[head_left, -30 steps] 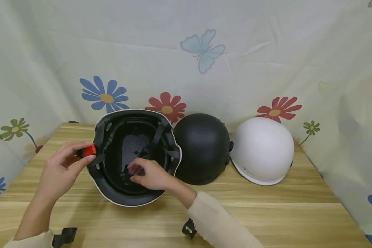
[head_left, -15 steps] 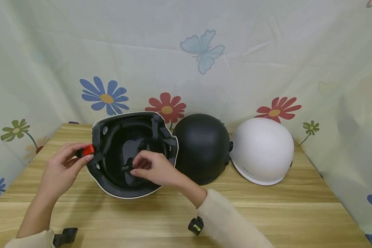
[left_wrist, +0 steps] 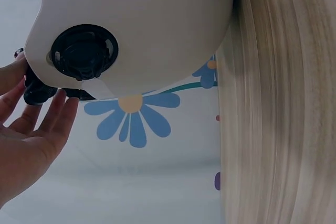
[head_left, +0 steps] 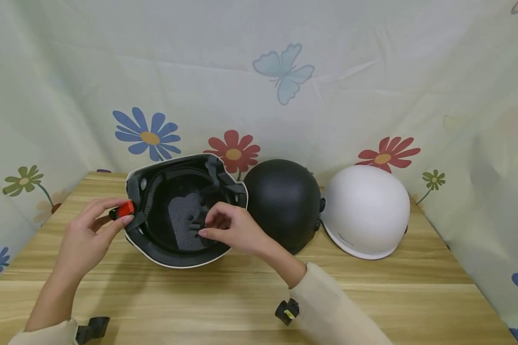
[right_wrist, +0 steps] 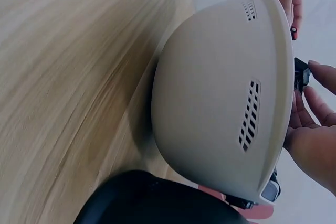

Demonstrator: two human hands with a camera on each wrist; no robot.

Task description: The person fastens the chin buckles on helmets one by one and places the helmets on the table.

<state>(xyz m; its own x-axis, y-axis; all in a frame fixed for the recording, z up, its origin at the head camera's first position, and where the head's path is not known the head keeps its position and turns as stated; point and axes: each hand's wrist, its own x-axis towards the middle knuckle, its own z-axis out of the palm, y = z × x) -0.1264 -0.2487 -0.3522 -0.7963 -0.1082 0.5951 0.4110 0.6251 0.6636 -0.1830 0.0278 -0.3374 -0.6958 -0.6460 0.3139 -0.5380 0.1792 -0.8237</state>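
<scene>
An upturned white helmet (right_wrist: 210,87) with a black lining stands at the left of the table, its hollow tilted toward me. My left hand (head_left: 86,232) pinches a red-and-black buckle half (head_left: 125,209) at the helmet's left rim, between thumb and fingertips. A black strap (head_left: 135,221) runs from it to the helmet. Over the right part of the hollow, my right hand (head_left: 235,229) pinches a black pronged buckle clip (head_left: 195,226). The two buckle halves are apart. On the shell's side, the left wrist view shows a round black fitting (left_wrist: 85,52).
A black helmet (head_left: 280,206) stands dome up close to the right of the upturned one. Beyond it is another white helmet (head_left: 366,211), also dome up. All stand on a wooden table (head_left: 198,306), before a flowered curtain (head_left: 328,115).
My right hand has moved right and slightly up with the black clip. The upturned helmet has tilted and turned, its near rim shifting away from me. My left hand has stayed almost still.
</scene>
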